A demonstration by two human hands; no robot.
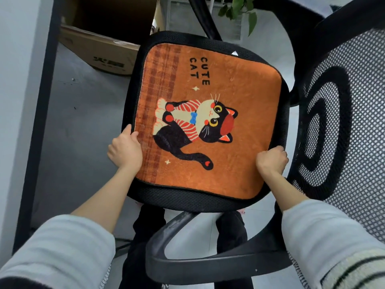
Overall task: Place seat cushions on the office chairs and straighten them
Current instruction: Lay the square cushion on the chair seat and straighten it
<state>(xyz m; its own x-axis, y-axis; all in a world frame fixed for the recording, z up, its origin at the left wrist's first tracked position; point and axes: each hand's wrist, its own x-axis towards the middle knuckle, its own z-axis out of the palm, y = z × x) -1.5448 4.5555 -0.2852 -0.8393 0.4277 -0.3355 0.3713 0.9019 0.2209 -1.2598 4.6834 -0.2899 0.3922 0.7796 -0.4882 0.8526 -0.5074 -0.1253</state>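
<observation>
At the near edge of the chair seat (187,202), the left hand (125,150) was seen curled round the cushion's left border, thumb on top, while the right hand (271,161) was closed in a fist-like grip on the near right corner of the cushion (229,84). The orange cat-print cushion was laid flat on the seat, nearly covering it, with a black margin left showing all round. From here, an uneven pull by one hand could be judged likely to skew the cushion or slide it past the seat's edge; the chair might also swivel under a sideways tug. Counted: two hands, one cushion, one office chair with one mesh backrest (341,113) at the right, one armrest (208,265) nearest, and one cardboard box (100,51) on the floor beyond.
</observation>
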